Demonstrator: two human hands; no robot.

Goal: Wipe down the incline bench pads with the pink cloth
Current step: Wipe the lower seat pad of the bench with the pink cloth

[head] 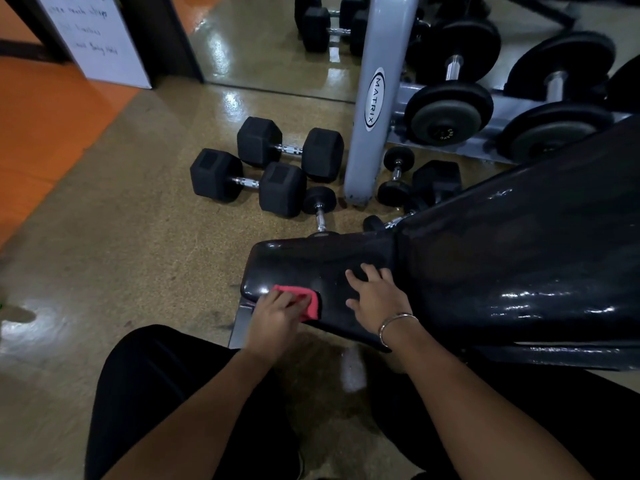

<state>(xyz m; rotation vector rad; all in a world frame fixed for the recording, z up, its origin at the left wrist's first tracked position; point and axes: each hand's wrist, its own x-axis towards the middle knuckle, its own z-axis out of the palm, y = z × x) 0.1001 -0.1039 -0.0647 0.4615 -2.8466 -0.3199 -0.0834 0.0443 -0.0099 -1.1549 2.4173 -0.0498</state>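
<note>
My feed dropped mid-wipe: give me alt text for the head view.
The left hand presses a pink cloth onto the near corner of the bench's black seat pad, while the right hand rests flat beside it. Dumbbells lie on the floor beyond.

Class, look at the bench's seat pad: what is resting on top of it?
On the seat pad lie the pink cloth, pressed by the left hand, and the right hand, spread flat. The pad beneath the cloth and hands is covered.
</note>
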